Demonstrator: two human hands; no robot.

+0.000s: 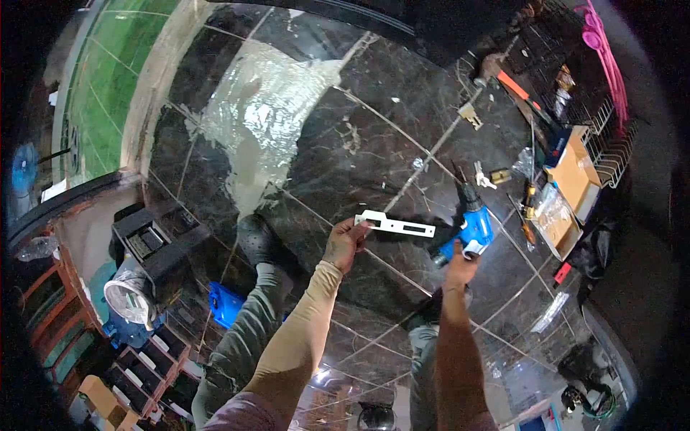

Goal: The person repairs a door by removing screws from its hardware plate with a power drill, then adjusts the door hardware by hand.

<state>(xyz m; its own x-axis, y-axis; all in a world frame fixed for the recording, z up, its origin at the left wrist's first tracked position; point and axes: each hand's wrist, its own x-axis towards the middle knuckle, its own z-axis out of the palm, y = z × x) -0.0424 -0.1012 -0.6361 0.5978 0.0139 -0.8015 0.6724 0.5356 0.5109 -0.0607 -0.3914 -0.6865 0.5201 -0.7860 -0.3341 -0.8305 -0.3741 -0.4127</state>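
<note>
We grasp a white metal strike plate (410,228) in our left hand (346,246), thumb and fingers pinching its left end, so that the rest sticks out toward our other hand. The plate is held up over the dark tiled floor (381,158), its slots and raised lip in view. Our right hand (462,269) is clenched around a blue cordless drill (477,228) — the chuck points away from us, and the drill sits just beside the plate's free end, apart from it.

Beyond the right hand, close to the chuck, lie a bunch of keys (484,174) and a brass lock cylinder (500,175). Farther out we see a hammer (512,85) with an orange grip. To the right of the drill, a screwdriver (530,203) lies near an open cardboard box (577,176) with clear plastic wrap (553,208) in it.

Beyond our left hand, a glossy pale patch (269,108) spreads over the tiles — it reaches down nearly to our dark shoe (256,241). Left of that hand, past our leg, are a blue plastic object (225,304), too partly hidden to name, and a white bucket (129,298).
</note>
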